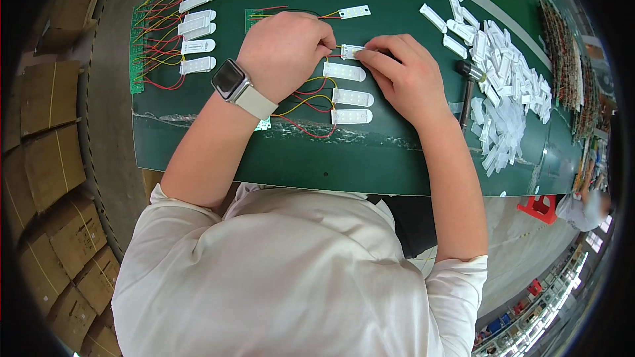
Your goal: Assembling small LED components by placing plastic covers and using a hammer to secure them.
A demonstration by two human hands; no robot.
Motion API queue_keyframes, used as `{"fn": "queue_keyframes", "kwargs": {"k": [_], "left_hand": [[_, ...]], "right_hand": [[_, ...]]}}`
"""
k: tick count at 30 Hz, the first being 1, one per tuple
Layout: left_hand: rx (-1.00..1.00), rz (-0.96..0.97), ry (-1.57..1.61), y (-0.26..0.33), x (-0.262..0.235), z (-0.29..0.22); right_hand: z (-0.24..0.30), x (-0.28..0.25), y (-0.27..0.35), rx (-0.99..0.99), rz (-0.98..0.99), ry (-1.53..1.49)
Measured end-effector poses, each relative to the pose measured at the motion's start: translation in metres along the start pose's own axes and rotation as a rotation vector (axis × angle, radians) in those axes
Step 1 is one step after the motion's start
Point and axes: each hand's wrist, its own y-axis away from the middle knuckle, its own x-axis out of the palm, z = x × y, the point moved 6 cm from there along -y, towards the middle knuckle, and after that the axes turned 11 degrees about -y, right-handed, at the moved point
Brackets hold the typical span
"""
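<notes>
Under the fingertips of my right hand [409, 73] lies a small white LED module [352, 52], gripped at its right end between thumb and fingers. My left hand [284, 45], with a watch [230, 82] on its wrist, is closed in a pinch at the module's left end, where its thin wires come out. Exactly what sits between those left fingertips is hidden. Just below, several wired modules in white housings [352, 98] lie in a column. Farther off is a bare white LED module [355, 12] on wires. My left hand and forearm mostly cover a green circuit board [250, 21].
On the left of the green table [370, 158], a second green board [137, 49] is wired to several white-cased modules [197, 46]. A large pile of white plastic housings [506, 69] spreads at right, beside a black-handled tool [467, 92]. Cardboard boxes [49, 102] stand beyond the left aisle.
</notes>
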Motion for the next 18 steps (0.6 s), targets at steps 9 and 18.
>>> {"fn": "queue_keyframes", "kwargs": {"k": [9, 18], "left_hand": [[-0.009, 0.028, -0.003, -0.003, 0.0034, -0.002], [0.05, -0.028, -0.031, -0.0018, 0.0016, -0.0008]], "right_hand": [[-0.0053, 0.0021, 0.006, 0.02, -0.049, -0.032], [0.0012, 0.0022, 0.0055, -0.037, -0.019, 0.036]]}}
